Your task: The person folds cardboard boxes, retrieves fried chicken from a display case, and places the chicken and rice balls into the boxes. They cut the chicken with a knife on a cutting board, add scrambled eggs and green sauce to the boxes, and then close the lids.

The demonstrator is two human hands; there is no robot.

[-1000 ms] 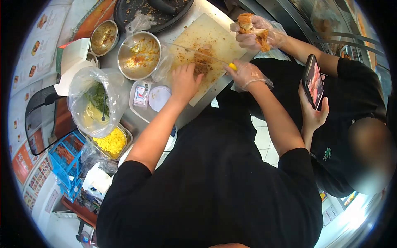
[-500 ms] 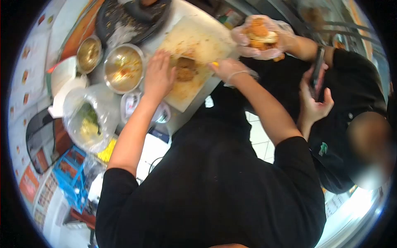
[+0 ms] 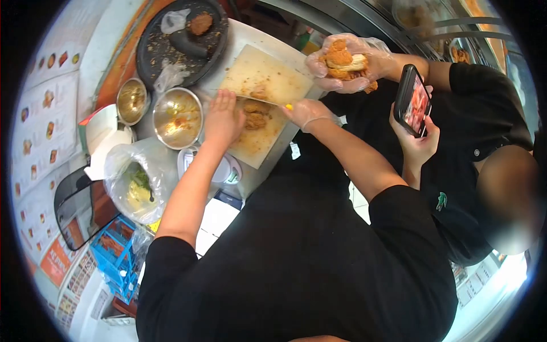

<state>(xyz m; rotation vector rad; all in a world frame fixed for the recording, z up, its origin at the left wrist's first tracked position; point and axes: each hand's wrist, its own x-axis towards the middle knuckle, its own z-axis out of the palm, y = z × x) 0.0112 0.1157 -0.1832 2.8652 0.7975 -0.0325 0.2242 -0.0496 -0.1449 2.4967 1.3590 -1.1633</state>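
Observation:
My right hand, in a clear glove, is closed around the yellow handle of a knife. Its thin blade reaches leftward across the cutting board, just behind a browned, fried-looking piece of food. My left hand lies flat at the board's left edge, fingers stretched out and close together, with the fingertips by the far end of the blade. Crumbs and small bits are scattered over the board.
A black stone mortar with a pestle stands behind metal bowls and a plastic bag of greens on the left. At right, another person's gloved hand holds fried chicken; their other hand holds a phone.
The blade now shows as a thin line instead of a broad dark patch above the food. The other person's phone has turned, showing its screen. My view has shifted slightly.

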